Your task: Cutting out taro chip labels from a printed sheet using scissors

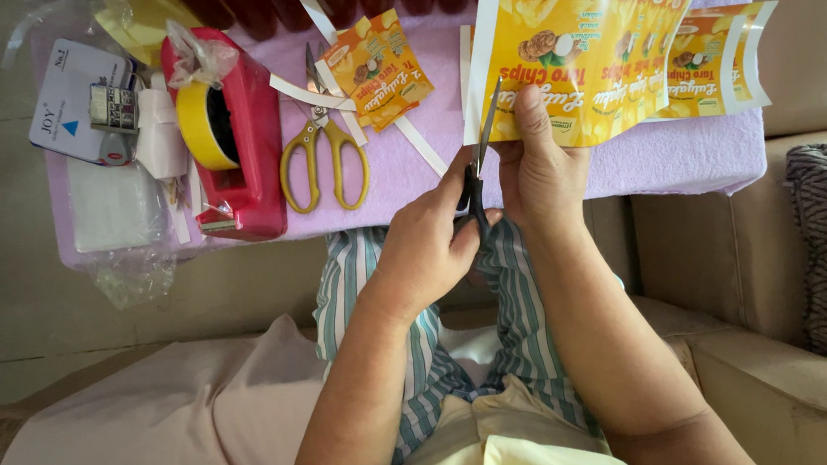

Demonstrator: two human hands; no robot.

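left hand (426, 251) works black scissors (478, 163) up the white margin while right hand (540, 164) pinches the yellow label sheet (593, 53) taut, so the cut tracks straight. spare yellow scissors (323, 152) lie on the table.

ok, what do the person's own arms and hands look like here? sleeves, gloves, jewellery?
Both forearms are bare up to where they leave the picture: no sleeves show on them. The left hand and right hand are bare too, with no gloves. No rings, watch or bracelets can be seen on the sides facing the camera. Below the arms, striped blue-and-white trousers and a pale yellow top show.
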